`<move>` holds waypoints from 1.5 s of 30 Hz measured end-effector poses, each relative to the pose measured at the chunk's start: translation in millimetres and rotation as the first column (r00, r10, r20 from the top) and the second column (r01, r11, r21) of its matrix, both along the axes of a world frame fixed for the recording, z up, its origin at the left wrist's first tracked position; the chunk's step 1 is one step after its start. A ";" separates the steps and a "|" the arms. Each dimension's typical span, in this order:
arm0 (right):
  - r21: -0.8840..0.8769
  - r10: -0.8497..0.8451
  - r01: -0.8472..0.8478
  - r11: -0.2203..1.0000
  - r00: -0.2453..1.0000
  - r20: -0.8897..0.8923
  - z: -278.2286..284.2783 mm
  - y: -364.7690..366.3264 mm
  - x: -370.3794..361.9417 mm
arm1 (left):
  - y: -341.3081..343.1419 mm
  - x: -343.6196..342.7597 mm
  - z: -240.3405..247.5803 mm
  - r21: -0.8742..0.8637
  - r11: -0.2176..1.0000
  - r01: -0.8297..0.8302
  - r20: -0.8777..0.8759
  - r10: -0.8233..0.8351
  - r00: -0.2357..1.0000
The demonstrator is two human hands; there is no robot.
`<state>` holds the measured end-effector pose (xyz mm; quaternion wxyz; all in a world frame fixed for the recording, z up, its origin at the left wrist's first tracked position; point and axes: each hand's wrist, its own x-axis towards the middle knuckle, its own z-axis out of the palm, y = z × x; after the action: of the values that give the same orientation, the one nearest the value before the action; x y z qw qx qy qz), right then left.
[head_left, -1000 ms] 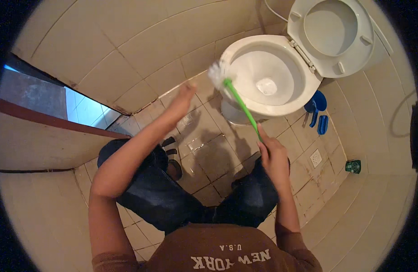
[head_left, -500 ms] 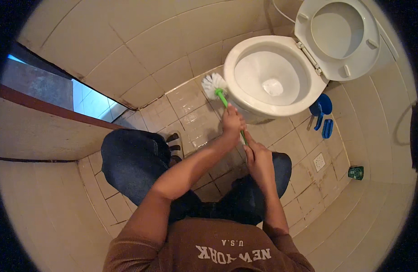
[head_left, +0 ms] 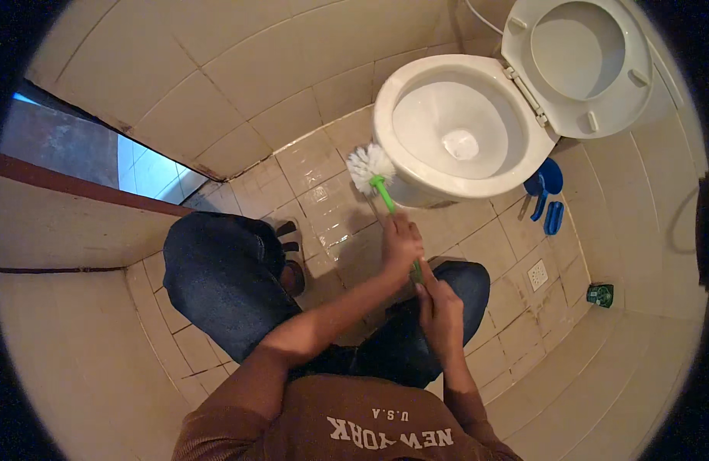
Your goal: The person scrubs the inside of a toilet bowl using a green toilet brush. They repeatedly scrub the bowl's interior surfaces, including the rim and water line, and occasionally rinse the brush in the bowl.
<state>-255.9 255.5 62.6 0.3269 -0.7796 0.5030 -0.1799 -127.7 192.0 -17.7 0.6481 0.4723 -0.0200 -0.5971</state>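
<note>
Both hands are closed round the green handle of a toilet brush (head_left: 381, 190). My left hand (head_left: 401, 242) grips it nearer the head, and my right hand (head_left: 440, 303) holds its lower end close to my right knee. The round white bristles point away from me, at the front left outer side of the white toilet bowl (head_left: 477, 187); whether they touch it I cannot tell. The seat and lid (head_left: 635, 107) are raised and lean back at the right. A little water shows at the bottom of the bowl.
Right of the toilet, a blue dipper (head_left: 549, 178) and a blue scrub brush (head_left: 553, 218) lie on the tiled floor. A floor drain (head_left: 538, 275) and a green packet (head_left: 600, 295) are nearer the right wall. At the left, a door (head_left: 85, 207) borders an opening.
The brush and both hands have moved back toward me, so the bristles are lower along the bowl's outer side. Both hands keep their grip.
</note>
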 end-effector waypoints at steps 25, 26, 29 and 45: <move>0.008 -0.160 0.160 0.987 0.987 -0.025 20.9 50.8 -57.4 | 43.0 -79.7 -18.3 -0.059 0.986 0.158 -0.330 -0.169 0.929; 0.008 -0.151 0.151 0.988 0.988 -0.015 19.1 49.1 -51.3 | 41.6 -70.6 -22.9 -0.062 0.994 0.092 -0.401 -0.109 0.910; 0.028 -0.129 0.129 0.991 0.992 0.014 14.8 32.8 -24.2 | 29.3 -29.0 -47.6 -0.196 0.979 0.047 -0.302 -0.106 0.947; 0.039 -0.246 0.245 0.969 0.969 0.020 31.1 68.6 -55.6 | 50.2 -70.7 13.7 -0.151 0.949 0.277 -0.316 -0.312 0.896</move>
<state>-311.5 324.2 93.7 0.3223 -0.7030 0.5946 -0.2198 -198.4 242.2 -3.9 0.5674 0.3211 -0.0111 -0.7582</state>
